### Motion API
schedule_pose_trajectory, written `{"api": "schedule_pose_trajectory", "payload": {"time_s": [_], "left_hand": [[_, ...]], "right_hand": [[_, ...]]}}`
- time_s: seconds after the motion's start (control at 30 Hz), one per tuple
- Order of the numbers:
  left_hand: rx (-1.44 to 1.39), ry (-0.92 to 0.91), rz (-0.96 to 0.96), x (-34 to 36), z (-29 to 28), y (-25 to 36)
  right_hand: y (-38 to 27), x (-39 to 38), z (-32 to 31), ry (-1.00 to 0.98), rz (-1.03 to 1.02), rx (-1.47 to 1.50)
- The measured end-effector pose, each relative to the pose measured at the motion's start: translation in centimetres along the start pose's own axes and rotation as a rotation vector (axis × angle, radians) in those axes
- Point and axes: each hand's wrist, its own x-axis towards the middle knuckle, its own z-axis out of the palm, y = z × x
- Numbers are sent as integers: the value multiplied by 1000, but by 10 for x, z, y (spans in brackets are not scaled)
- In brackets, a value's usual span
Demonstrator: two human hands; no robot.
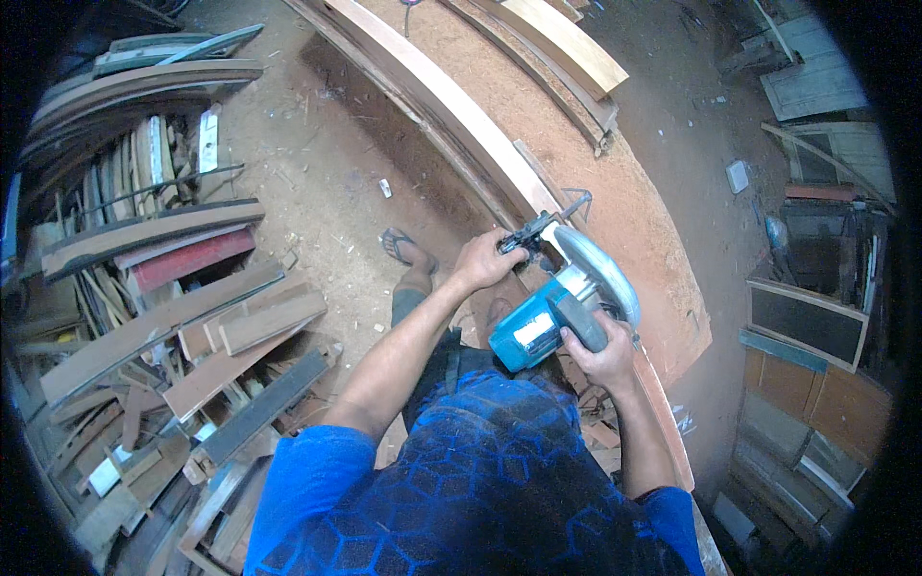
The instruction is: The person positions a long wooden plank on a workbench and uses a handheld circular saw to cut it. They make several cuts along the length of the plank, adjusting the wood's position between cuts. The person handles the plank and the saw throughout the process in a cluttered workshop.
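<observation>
A teal circular saw (pixel 526 326) with a pale, rounded blade guard sits at the near end of a long, light wooden plank (pixel 461 120). My right hand (pixel 609 357) is wrapped round the saw's dark rear handle. At the saw's front, my left hand (pixel 485 259) is closed on the dark metal part by its base, thumb and fingers bent over it. Beneath the saw, its blade and the cut edge of the wood are hidden.
Sawdust covers the bench top (pixel 672 288), where a clamp-like metal bar (pixel 576 204) lies beside the guard. More boards (pixel 567 48) rest at its far end. Stacked timber offcuts (pixel 192 307) fill the left side. Framed panels (pixel 807 322) lean at right.
</observation>
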Motion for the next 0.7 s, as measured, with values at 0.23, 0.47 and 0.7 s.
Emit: {"api": "schedule_pose_trajectory", "payload": {"time_s": [0.23,0.47,0.7], "left_hand": [[-21,-12,-23,21,-27,-4],[-56,-6,-3,44,-51,-14],[-15,24,6,61,-80,-10]], "right_hand": [[-14,27,12,-2,-1,34],[-30,57,25,18,-46,29],[-39,85,38,14,-23,52]]}}
